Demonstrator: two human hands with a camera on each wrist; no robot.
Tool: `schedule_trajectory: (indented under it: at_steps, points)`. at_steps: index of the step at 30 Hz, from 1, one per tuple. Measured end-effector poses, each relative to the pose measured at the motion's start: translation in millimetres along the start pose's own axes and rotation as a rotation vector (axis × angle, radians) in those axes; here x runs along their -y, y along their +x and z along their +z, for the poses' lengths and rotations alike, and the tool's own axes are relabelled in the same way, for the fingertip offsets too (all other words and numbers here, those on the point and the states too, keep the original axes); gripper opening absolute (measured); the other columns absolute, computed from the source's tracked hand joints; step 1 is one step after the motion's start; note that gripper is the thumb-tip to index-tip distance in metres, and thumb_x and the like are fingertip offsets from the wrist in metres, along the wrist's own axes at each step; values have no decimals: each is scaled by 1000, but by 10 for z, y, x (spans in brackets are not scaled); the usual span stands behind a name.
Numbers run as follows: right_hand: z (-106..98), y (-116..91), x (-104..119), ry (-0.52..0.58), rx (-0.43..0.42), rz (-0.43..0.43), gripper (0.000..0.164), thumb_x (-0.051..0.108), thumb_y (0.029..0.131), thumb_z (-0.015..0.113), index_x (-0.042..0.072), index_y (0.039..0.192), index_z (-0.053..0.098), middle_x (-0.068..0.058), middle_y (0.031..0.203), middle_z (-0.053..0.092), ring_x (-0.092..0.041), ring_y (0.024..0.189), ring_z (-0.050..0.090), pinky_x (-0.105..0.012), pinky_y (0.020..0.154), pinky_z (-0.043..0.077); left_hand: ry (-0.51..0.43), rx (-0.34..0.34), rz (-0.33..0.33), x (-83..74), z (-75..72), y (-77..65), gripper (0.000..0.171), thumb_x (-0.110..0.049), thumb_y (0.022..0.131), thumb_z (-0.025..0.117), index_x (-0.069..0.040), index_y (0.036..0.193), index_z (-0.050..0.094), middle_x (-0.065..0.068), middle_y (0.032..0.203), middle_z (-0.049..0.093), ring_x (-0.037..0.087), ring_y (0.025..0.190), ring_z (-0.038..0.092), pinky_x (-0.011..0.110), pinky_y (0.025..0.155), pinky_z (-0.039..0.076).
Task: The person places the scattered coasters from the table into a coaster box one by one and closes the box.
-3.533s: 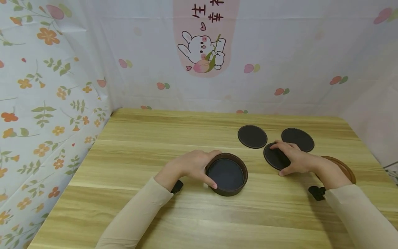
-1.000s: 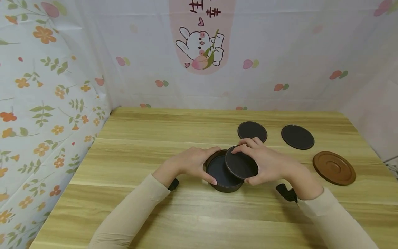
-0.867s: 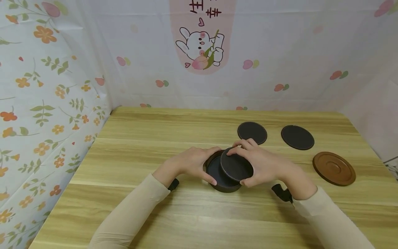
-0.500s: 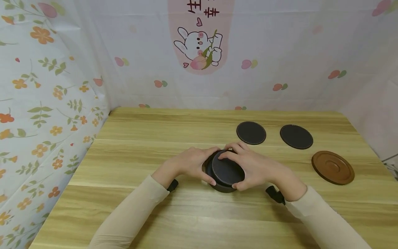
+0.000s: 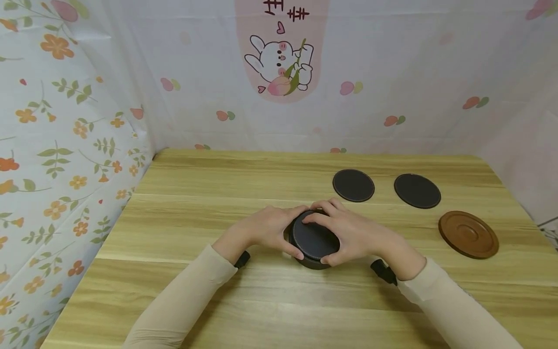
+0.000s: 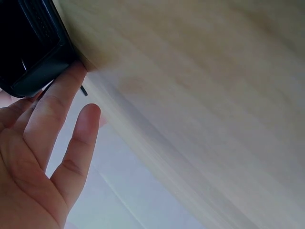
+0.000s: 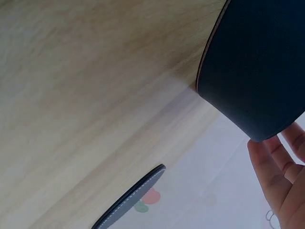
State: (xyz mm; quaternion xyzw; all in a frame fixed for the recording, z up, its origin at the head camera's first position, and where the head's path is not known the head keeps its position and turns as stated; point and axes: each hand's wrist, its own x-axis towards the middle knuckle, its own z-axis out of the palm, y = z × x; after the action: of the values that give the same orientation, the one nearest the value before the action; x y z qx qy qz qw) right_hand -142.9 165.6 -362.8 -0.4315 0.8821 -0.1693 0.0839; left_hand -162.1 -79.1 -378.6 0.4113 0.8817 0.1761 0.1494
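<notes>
A round black coaster holder (image 5: pixel 315 264) with a dark brown rim stands on the table. My left hand (image 5: pixel 272 230) grips its left side, thumb at the front and fingers behind. In the left wrist view, fingers (image 6: pixel 52 105) touch the lower edge of the black holder wall (image 6: pixel 45 71). My right hand (image 5: pixel 350 232) holds a black round coaster (image 5: pixel 315 236) with light edge stitching, thumb at its near edge and fingers at the far edge. The coaster lies over the holder's mouth and hides the inside. In the right wrist view, fingertips (image 7: pixel 259 148) are at the dark wall's edge.
Two more black coasters lie flat behind and to the right, a nearer one (image 5: pixel 353 185) and a farther one (image 5: pixel 417 191). A brown round wooden plate (image 5: pixel 468 234) lies on the right. Floral cloth (image 5: pixel 196 72) hangs behind the wooden table (image 5: pixel 283 305).
The right hand has taken the coaster from the table at the right, moved it left and lowered it from a tilt onto the holder's mouth. The left hand stays on the holder.
</notes>
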Motion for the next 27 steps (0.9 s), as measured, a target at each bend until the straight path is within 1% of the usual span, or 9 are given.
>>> schedule_trajectory:
  at_steps: [5, 7, 12, 14, 17, 20, 23, 27]
  points:
    - [-24, -12, -12, 12, 1, 1, 81, 44, 72, 85, 19, 141, 52, -4, 149, 40, -23, 132, 36, -44, 97, 49, -3, -1, -6, 6, 3, -1, 106, -65, 75, 76, -15, 156, 28, -3, 141, 58, 11, 117, 62, 29, 99, 50]
    - [-31, -24, -25, 12, -4, 1, 82, 44, 72, 86, 18, 142, 51, -4, 149, 41, -23, 133, 36, -45, 98, 49, -2, -2, -4, 8, 3, -2, 105, -65, 75, 76, -16, 155, 29, -4, 139, 59, 10, 115, 63, 29, 98, 50]
    - [-40, -66, -98, 21, -38, -9, 78, 43, 74, 85, 15, 140, 53, -5, 145, 46, -25, 130, 40, -48, 98, 48, -10, -1, -3, 10, 15, 9, 102, -66, 75, 76, -19, 153, 30, -6, 132, 62, 8, 109, 63, 29, 94, 51]
    - [-51, -87, -141, 25, -47, -2, 76, 43, 75, 85, 16, 139, 54, -6, 144, 47, -26, 129, 41, -49, 98, 48, -22, 4, -2, -3, 9, 9, 102, -65, 75, 76, -20, 153, 29, -5, 132, 62, 9, 109, 63, 29, 94, 51]
    - [-81, -121, -214, 47, -44, 34, 75, 42, 76, 84, 17, 140, 54, -8, 146, 46, -26, 129, 40, -51, 98, 47, -40, 16, -6, -29, -7, 10, 101, -63, 75, 77, -20, 153, 30, -5, 131, 63, 9, 110, 63, 30, 95, 51]
    - [-108, -157, -303, 71, -35, 81, 74, 43, 79, 82, 18, 142, 52, -9, 150, 43, -27, 132, 38, -55, 101, 45, -34, 29, -20, -45, -14, 9, 101, -62, 75, 78, -19, 152, 30, -4, 131, 63, 10, 112, 63, 31, 97, 51]
    - [-133, -179, -395, 79, -45, 114, 73, 42, 80, 81, 17, 142, 51, -10, 151, 42, -30, 136, 36, -60, 102, 42, -25, 34, -41, -50, -14, 2, 102, -62, 75, 78, -18, 153, 29, -4, 131, 63, 11, 114, 63, 31, 98, 51]
    - [-170, -201, -525, 76, -72, 138, 70, 41, 83, 79, 17, 142, 51, -10, 149, 43, -35, 138, 36, -64, 105, 37, -24, 37, -52, -52, -15, -8, 103, -61, 75, 79, -17, 153, 30, -3, 132, 63, 12, 117, 62, 32, 100, 50]
